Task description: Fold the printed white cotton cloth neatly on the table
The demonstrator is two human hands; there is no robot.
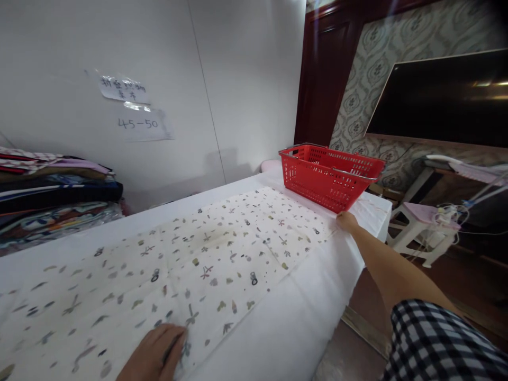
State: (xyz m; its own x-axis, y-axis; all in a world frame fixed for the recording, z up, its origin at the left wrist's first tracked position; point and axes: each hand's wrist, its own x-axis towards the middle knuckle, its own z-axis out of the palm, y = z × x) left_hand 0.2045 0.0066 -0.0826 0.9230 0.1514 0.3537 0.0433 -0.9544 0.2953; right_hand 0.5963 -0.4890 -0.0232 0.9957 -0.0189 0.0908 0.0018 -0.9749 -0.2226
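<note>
A long cream cloth printed with small grey, olive and reddish motifs lies spread almost flat, with faint creases. At its far right corner, beside the basket, my right hand is closed on the edge of the cloth, arm stretched out. My left hand rests at the near edge of the cloth, thumb and fingers drawn together on the fabric; its lower part is cut off by the frame. A red plastic shopping basket with metal handles stands just beyond the right end of the cloth.
A white-covered table lies under the cloth. Piled folded fabrics sit at the left by the white wall. At the right are a plastic stool with cables on it and a wall-mounted screen. Handwritten papers hang on the wall.
</note>
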